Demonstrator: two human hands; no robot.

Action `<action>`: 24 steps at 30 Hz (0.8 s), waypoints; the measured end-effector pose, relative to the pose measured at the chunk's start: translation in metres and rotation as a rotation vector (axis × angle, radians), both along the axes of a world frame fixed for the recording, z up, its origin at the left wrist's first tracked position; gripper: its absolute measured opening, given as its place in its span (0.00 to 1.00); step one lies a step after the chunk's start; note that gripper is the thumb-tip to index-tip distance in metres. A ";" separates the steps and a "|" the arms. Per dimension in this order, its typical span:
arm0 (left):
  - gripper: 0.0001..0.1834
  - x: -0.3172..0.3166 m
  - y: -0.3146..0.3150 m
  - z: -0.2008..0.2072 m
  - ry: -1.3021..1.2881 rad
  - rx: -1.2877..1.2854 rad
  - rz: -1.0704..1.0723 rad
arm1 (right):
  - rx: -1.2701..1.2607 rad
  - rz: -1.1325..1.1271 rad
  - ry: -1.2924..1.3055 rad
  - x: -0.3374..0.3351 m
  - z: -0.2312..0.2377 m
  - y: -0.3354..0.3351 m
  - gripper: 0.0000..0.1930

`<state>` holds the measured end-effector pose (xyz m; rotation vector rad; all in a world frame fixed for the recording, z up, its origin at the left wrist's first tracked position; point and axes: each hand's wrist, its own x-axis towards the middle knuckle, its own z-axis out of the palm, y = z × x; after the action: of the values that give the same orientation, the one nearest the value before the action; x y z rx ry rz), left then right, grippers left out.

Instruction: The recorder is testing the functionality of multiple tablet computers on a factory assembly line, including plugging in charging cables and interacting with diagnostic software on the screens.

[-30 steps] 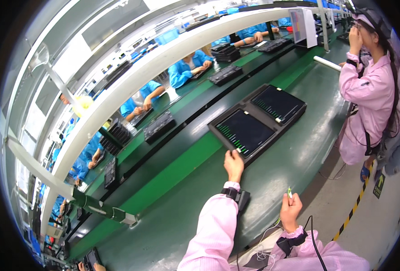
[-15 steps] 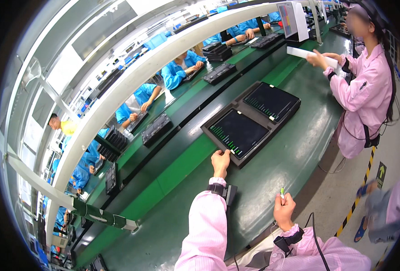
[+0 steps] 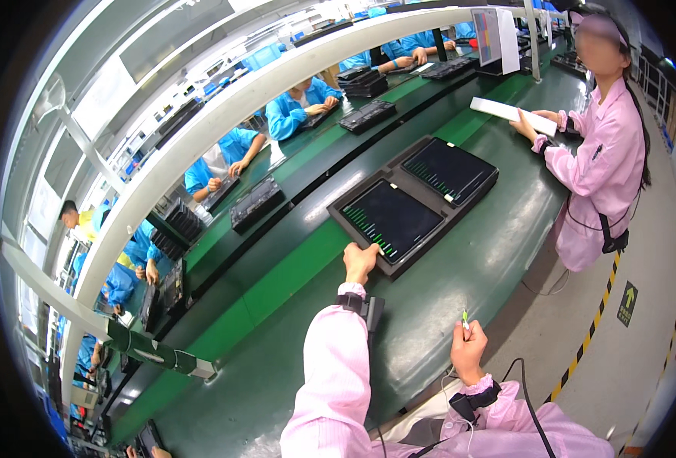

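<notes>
A dark tray point(image 3: 422, 195) lies on the green bench, holding two tablets side by side. The nearer tablet point(image 3: 395, 220) and the farther tablet point(image 3: 451, 169) both show black screens with rows of green bars, and small white tabs stick out at their edges. At the tray's near left corner, my left hand point(image 3: 360, 263) is closed on the rim, thumb beside the nearer tablet's corner. My right hand point(image 3: 468, 355) is held up near the bench's front edge, fingers closed round a small green-and-white pen-like thing point(image 3: 465, 316); most of it is hidden in the fist.
A co-worker in pink point(image 3: 609, 156) stands at the right, holding a long white box point(image 3: 510, 114). Across the belt, several people in blue handle dark devices. A pale curved rail point(image 3: 223, 99) arches overhead, and a green post point(image 3: 155, 353) stands at the left. A black cable hangs by my right wrist.
The whole view has shifted slightly, with the tray and my hands a little farther left in it. The co-worker has turned more toward me. Both my hands keep their holds.
</notes>
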<state>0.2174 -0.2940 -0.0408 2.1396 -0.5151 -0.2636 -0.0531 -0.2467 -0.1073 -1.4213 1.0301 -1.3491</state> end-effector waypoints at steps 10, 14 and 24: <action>0.25 -0.036 0.118 -0.004 -0.063 0.078 0.043 | 0.426 0.178 -0.263 -0.025 0.032 -0.008 0.13; 0.30 -0.057 0.207 -0.009 -0.010 0.079 0.101 | 0.370 0.343 -0.307 -0.042 0.041 0.004 0.09; 0.31 -0.100 0.362 0.014 0.144 0.110 0.267 | 0.374 0.626 -0.227 -0.039 0.052 0.030 0.10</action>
<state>0.1176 0.0679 -0.0267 2.2462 -0.1321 -0.2976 -0.0921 -0.2168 -0.0550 -1.1390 0.5737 -0.7850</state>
